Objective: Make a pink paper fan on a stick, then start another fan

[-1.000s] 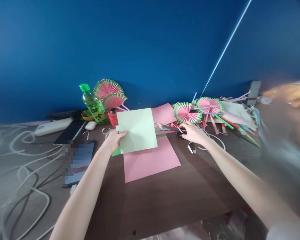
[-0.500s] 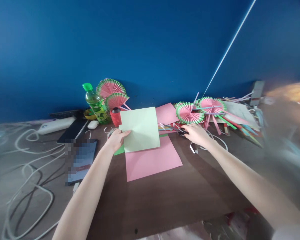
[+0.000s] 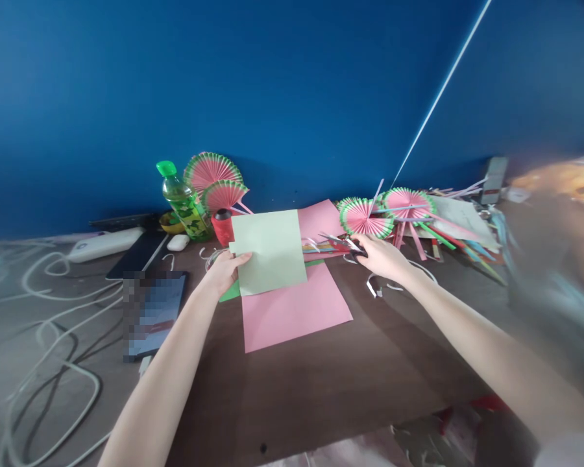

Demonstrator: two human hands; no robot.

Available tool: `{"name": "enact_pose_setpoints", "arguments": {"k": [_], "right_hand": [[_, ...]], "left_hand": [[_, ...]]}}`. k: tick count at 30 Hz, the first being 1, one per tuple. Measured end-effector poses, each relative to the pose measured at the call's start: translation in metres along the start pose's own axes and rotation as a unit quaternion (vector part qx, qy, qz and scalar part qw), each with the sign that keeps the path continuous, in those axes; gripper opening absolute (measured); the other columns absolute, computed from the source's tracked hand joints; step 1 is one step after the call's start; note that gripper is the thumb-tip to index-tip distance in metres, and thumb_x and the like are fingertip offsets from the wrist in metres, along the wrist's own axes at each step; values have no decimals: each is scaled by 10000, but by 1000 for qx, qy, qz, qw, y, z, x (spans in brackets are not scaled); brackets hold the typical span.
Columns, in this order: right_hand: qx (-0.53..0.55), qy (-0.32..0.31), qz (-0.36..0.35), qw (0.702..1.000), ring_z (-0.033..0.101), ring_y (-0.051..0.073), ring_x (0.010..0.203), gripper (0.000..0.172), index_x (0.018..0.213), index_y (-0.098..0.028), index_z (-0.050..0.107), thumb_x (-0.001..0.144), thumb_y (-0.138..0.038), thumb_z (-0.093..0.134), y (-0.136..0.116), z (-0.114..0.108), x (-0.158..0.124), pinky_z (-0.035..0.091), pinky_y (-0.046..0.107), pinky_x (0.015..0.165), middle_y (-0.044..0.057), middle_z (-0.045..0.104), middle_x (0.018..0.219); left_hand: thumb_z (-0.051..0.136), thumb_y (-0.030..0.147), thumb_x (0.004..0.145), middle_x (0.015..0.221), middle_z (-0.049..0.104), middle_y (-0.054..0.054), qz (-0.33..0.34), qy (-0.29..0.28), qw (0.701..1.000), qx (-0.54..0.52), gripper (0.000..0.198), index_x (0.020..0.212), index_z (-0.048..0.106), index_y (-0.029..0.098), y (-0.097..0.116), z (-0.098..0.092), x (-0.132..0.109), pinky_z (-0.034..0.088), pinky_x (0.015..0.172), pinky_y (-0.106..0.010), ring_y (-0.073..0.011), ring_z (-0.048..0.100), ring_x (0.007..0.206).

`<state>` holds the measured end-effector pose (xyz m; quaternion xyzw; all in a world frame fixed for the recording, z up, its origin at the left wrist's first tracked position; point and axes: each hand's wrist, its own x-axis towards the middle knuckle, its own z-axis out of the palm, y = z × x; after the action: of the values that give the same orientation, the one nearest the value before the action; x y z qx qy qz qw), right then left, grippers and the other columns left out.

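My left hand [image 3: 225, 271] pinches the left edge of a pale green sheet of paper [image 3: 271, 251], thumb on its face, holding it up off the table. Beneath it lies a pink sheet of paper [image 3: 296, 314], with a bit of darker green paper [image 3: 230, 292] showing to the left. Over to the right, my right hand [image 3: 377, 255] is closed around the handles of scissors [image 3: 343, 240], whose blades point left. A second pink sheet [image 3: 320, 219] sits behind the green one, towards the wall. Pleated pink and green paper fans [image 3: 367, 216] are just beyond my right hand.
On the left are a green-capped bottle [image 3: 185, 205], a red roll [image 3: 222, 227], a tablet-like device [image 3: 160, 318], a white power bank [image 3: 106, 244] and looping white cables [image 3: 85, 364]. Paper strips [image 3: 472, 250] pile up at the right. A blue wall [image 3: 292, 97] rises behind the table.
My right hand has lifted the scissors slightly, and their blades now show more clearly. The green sheet stays in my left hand. The whole view has shifted a little.
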<state>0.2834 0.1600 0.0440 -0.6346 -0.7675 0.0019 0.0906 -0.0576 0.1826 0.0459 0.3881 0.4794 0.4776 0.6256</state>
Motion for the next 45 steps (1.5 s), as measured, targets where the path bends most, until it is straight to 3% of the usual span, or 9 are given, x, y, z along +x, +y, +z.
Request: {"name": "enact_pose_setpoints", "arguments": {"k": [4, 9, 15, 21, 25, 29, 32, 38, 45], "right_hand": [[-85, 32, 14, 996, 548, 318, 942, 483, 1203, -166, 471, 747, -311, 534, -9, -8, -3, 409, 390, 747, 159, 555, 1039], [-125, 145, 46, 980, 488, 353, 977, 603, 1297, -147, 388, 744, -319, 558, -22, -15, -5, 386, 453, 789, 178, 474, 1044], [-12, 207, 53, 977, 467, 332, 974, 827, 1388, -142, 198, 708, -361, 614, -22, -11, 4, 413, 458, 776, 156, 421, 1027], [136, 205, 44, 968, 455, 307, 1038, 724, 1297, -172, 342, 691, -440, 633, -25, -3, 9, 414, 449, 837, 143, 418, 1070], [285, 147, 53, 946, 505, 253, 978, 578, 1165, -192, 459, 701, -504, 603, -32, -4, 7, 419, 417, 846, 110, 460, 1057], [479, -40, -27, 877, 556, 179, 842, 410, 1045, -204, 517, 740, -474, 570, -48, -6, 0, 444, 350, 804, 34, 518, 875], [543, -126, -54, 828, 544, 140, 762, 424, 1029, -194, 509, 700, -430, 633, -67, -5, -5, 450, 322, 769, 12, 505, 823], [581, -113, -62, 804, 493, 110, 714, 416, 937, -190, 494, 654, -429, 682, -98, 1, -3, 443, 272, 672, 2, 453, 827], [653, -119, -67, 745, 473, 97, 680, 421, 922, -208, 461, 664, -478, 657, -120, 19, 10, 458, 290, 684, -9, 437, 815]], "left_hand": [[684, 87, 622, 816, 717, -92, 24, 14, 1000, -8, 217, 837, 659, 95, -1, 0, 2, 541, 776, -309, -200, 676, 762], [666, 62, 633, 762, 716, -65, 36, 29, 999, -28, 197, 825, 653, 103, 1, 1, 3, 557, 698, -263, -173, 673, 708], [643, 44, 652, 743, 711, -82, 28, 37, 998, -49, 158, 803, 648, 91, 4, 0, 2, 553, 630, -239, -161, 667, 639], [643, 34, 645, 715, 708, -65, 23, 45, 996, -69, 159, 791, 652, 94, 4, 0, 3, 551, 578, -221, -146, 656, 596], [653, 38, 645, 727, 708, -71, 34, 53, 995, -80, 158, 793, 655, 95, 6, -1, 5, 552, 616, -231, -150, 661, 615], [637, 22, 658, 733, 710, -60, 85, 70, 987, -120, 158, 794, 662, 98, 10, -5, 7, 543, 685, -223, -144, 666, 655], [605, 17, 687, 732, 712, -53, 114, 77, 979, -152, 151, 795, 665, 105, 16, -10, 6, 537, 688, -201, -134, 667, 678], [550, 16, 741, 680, 701, -29, 121, 105, 969, -187, 155, 793, 659, 112, 29, -15, 2, 521, 608, -153, -100, 651, 605], [535, 2, 752, 605, 678, -18, 95, 114, 967, -209, 155, 754, 646, 111, 28, -15, 3, 512, 557, -152, -94, 634, 543]]}}
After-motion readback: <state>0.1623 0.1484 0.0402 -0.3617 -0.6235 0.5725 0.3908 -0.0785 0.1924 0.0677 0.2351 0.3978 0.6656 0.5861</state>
